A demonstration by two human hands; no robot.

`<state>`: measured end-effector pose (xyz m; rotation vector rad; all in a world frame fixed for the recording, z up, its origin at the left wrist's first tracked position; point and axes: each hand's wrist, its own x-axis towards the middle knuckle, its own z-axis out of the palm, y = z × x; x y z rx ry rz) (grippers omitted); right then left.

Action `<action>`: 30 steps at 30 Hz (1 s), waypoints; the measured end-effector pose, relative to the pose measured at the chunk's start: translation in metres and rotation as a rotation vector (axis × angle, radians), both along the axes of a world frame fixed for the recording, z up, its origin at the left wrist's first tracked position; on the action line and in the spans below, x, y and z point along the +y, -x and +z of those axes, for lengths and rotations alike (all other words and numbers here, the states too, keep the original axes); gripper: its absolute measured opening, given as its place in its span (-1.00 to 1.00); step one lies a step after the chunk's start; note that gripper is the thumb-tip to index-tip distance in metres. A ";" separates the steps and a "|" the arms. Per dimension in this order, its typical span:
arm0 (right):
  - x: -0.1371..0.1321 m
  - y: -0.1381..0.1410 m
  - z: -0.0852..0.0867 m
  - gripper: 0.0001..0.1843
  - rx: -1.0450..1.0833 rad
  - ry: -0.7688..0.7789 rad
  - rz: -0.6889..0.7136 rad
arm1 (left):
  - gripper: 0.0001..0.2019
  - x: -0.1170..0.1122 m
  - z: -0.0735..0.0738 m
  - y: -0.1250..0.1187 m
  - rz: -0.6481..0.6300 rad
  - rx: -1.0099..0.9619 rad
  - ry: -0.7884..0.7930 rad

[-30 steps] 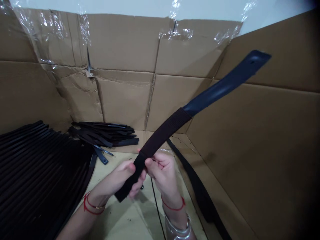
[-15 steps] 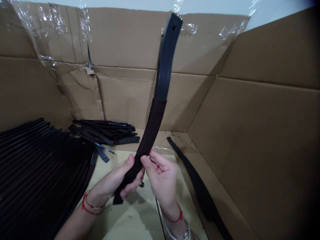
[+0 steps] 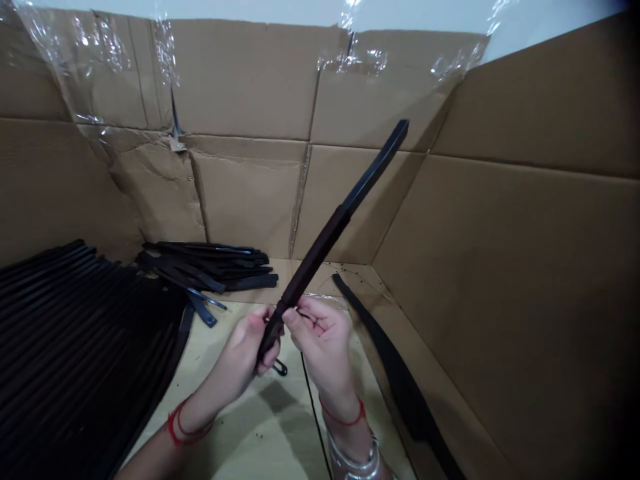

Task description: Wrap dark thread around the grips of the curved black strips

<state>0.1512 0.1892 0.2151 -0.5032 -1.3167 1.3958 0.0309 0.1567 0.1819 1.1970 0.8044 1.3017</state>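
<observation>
Head view shows us a dark curved bar (image 3: 327,240) held up in front of us, clear of the tabletop (image 3: 240,433). Its long axis slants from the lower end at our hands, up and away to the right, toward the far corner of the cardboard walls (image 3: 520,240). We see it nearly edge-on, so its broad faces are hard to make out.

Both hands are at its low end, which seems to us the relation that counts most: the wrapped part (image 3: 313,263) begins just above our fingers, and the bare tip points well away from us. Our left hand (image 3: 245,343) is curled around the lower end. Our right hand (image 3: 325,347) sits just to the right, nearer the wrap's lower edge, its thumb and fingers pinched together beside the bar; exactly what lies between them is partly hidden.

A thin cord (image 3: 313,400) runs below the right hand toward us, and a small black loop (image 3: 281,367) shows under the left fingers. Beyond our left arm lies a broad row of dark strips (image 3: 90,347), with a smaller heap (image 3: 210,267) behind it. A separate long strip (image 3: 400,373) lies right of our right hand, well apart from the bar.
</observation>
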 end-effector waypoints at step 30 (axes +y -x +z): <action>-0.007 0.008 -0.001 -0.62 -0.060 -0.016 -0.049 | -0.38 0.011 0.004 0.017 -0.185 -0.024 0.072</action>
